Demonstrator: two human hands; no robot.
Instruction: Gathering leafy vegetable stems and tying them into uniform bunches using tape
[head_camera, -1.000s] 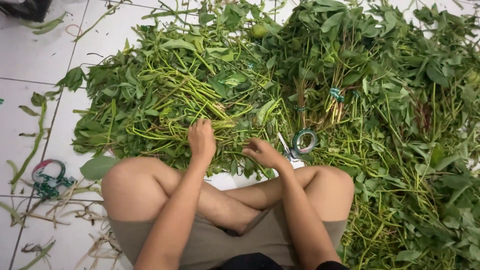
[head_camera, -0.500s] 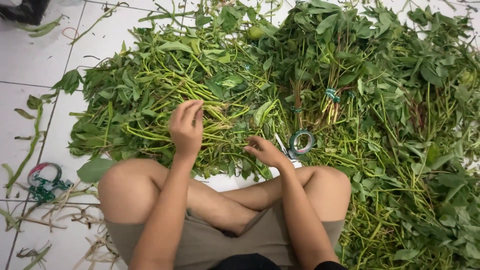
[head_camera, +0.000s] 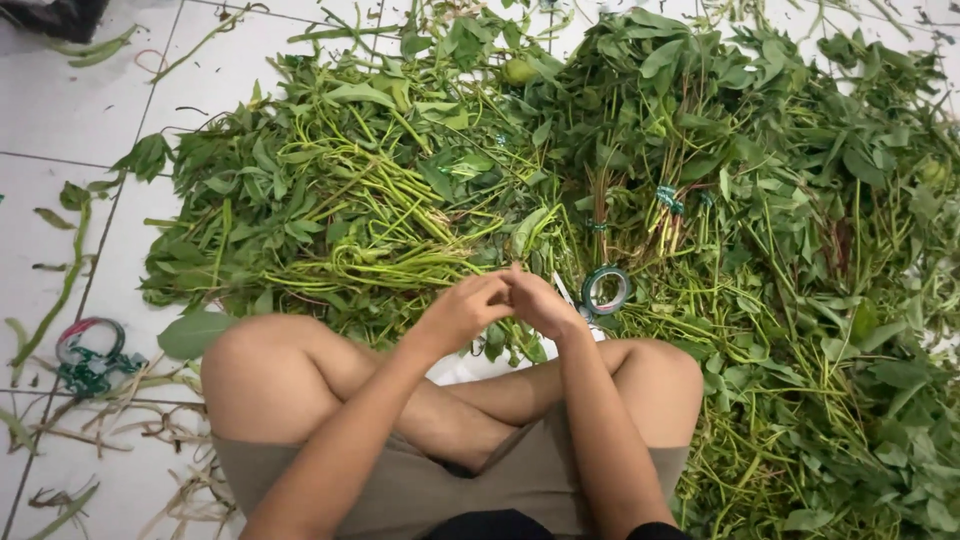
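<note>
You sit cross-legged on the white tiled floor (head_camera: 60, 120), and your left hand (head_camera: 462, 312) and right hand (head_camera: 540, 303) meet just at the near edge of the heap of leafy green stems (head_camera: 400, 215). Both sets of fingers are curled in toward each other, apparently pinching a few stems between them, though what exactly they grip is hidden behind the knuckles. These stems look light, limp and bendy, with soft leaves that would bruise or tear under a hard squeeze; you do best to take them low on the bare stalk, not by the leaves, and gather several together so they do not slip apart. Just right of the heap's near edge, beside your right hand, lies a roll of green tape (head_camera: 606, 290). Farther back in the heap stand bundles already tied with green bands (head_camera: 667, 198). Well left of the heap, a tangle of coloured bands (head_camera: 88, 352) lies on the tiles.
</note>
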